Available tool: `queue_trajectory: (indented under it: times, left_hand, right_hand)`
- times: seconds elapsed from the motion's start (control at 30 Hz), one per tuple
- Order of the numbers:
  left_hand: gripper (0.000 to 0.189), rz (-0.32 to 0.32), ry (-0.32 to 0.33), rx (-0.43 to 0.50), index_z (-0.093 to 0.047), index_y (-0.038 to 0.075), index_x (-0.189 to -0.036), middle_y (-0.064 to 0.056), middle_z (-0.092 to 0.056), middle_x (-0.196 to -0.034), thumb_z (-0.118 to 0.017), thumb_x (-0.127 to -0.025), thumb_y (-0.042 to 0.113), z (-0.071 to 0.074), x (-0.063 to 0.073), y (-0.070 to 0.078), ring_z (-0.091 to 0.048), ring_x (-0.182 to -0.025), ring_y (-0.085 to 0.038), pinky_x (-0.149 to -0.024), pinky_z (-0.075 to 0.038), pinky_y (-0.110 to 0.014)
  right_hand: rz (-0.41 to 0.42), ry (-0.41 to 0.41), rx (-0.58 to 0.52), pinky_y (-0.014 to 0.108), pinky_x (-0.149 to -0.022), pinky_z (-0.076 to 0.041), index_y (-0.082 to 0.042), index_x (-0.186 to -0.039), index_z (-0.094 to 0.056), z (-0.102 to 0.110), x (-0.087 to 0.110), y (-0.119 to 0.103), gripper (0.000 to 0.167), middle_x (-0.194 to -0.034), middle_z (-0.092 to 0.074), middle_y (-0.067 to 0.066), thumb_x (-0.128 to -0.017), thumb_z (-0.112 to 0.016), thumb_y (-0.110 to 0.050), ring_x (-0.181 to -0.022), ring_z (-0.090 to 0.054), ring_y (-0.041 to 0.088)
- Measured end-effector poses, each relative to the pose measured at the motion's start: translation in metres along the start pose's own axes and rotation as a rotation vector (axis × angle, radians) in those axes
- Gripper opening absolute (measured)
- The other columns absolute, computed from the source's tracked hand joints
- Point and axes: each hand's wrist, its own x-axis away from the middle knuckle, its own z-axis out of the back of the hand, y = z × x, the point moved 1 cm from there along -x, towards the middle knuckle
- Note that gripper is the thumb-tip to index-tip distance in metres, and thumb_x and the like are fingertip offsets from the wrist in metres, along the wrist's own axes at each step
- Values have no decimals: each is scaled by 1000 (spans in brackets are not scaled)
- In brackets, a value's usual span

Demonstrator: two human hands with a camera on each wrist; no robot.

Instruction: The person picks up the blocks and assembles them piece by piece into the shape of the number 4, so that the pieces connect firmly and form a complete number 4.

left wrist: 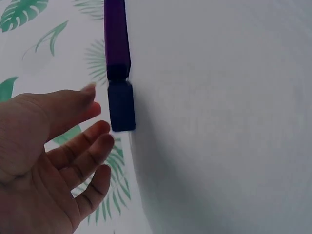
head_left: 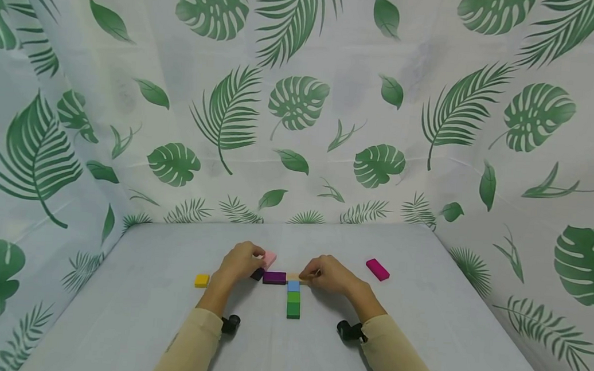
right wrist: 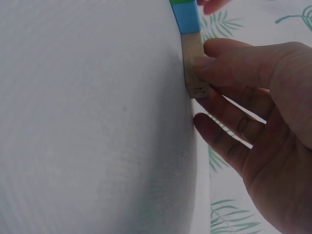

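My right hand [head_left: 329, 273] pinches a plain wooden block [right wrist: 193, 63] marked 24, thumb on its near face and fingers behind. The wooden block adjoins a light blue block [head_left: 294, 286], which heads a column of green blocks [head_left: 293, 308]. A purple block [head_left: 274, 278] lies to the left of the wooden one. At its left end is a dark navy block [left wrist: 121, 106]. Beside that, my left hand [head_left: 242, 259] has its thumb and fingers loosely bent, with nothing between them in the left wrist view. A pink block [head_left: 269, 259] shows right at its fingertips in the head view.
A yellow block [head_left: 202, 281] lies on the white table [head_left: 163, 325] left of the left hand. A magenta block [head_left: 377, 269] lies to the right of the right hand. A leaf-printed curtain [head_left: 325, 153] stands behind and at both sides.
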Motion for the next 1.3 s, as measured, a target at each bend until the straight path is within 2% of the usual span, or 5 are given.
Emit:
queue_trajectory:
  times: [0.23, 0.4, 0.77, 1.1, 1.3]
  left_hand:
    - [31, -23, 121, 97, -75, 9, -125, -11, -73, -124, -74, -98, 24, 20, 12, -26, -69, -102, -24, -86, -56, -44]
    - [35, -12, 146, 118, -73, 7, -129, -13, -72, -126, -72, -99, 25, 41, 22, -47, -68, -102, -26, -84, -56, -44]
    - [39, 83, 32, 185, -72, 10, -131, -16, -65, -136, -74, -97, 30, 76, 43, -84, -61, -115, -32, -95, -52, -49]
    - [36, 131, -47, 199, -74, 11, -125, -14, -66, -130, -80, -92, 25, 78, 49, -100, -61, -105, -26, -88, -52, -43]
    - [25, 167, -57, 178, -79, 11, -113, -9, -69, -107, -80, -91, 22, 79, 53, -104, -58, -94, -23, -77, -48, -38]
  right_hand:
    - [-10, -6, -4, 40, -90, -56, -11, -103, -84, -1, 0, 1, 23, -107, -79, 1, -89, -73, 4, -105, -68, 18]
    - [-4, -7, 3, 40, -90, -56, -11, -104, -84, -1, 1, 2, 22, -108, -79, 1, -89, -75, 2, -105, -68, 19]
    - [0, 1, 9, 38, -90, -56, -13, -103, -84, 0, 0, 0, 20, -108, -79, 0, -90, -76, -1, -106, -68, 18]
    - [11, 4, 10, 37, -89, -57, -12, -104, -84, 0, 0, 2, 20, -108, -79, 1, -89, -77, 0, -105, -68, 18]
    - [15, 2, 4, 35, -88, -56, -12, -104, -84, 0, 0, 2, 20, -108, -79, 1, -90, -77, -1, -103, -68, 17]
